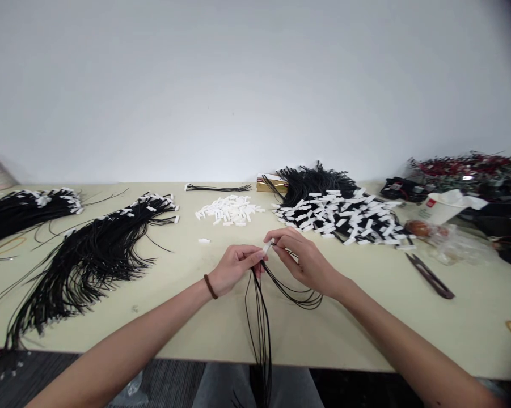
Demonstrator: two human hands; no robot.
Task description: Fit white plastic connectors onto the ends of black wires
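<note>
Over the middle of the table, my left hand (238, 266) pinches a small white plastic connector (267, 246) between thumb and fingers. Thin black wires (261, 317) hang below it, running down past the table edge toward my lap. My right hand (300, 255) closes its thumb and forefinger on a black wire at the connector's right end; the exact contact is partly hidden by the fingers. Other wires loop out to the right beneath that hand. A single loose white connector (204, 241) lies to the left of my left hand. Behind it is a heap of white connectors (229, 209).
Bundles of black wires with white connectors (106, 255) spread over the left side. A larger pile (349, 215) sits back right beside a gold box (272, 183). Further right are dark snips (429, 276), a plastic bag (459, 243) and a paper cup (440, 208).
</note>
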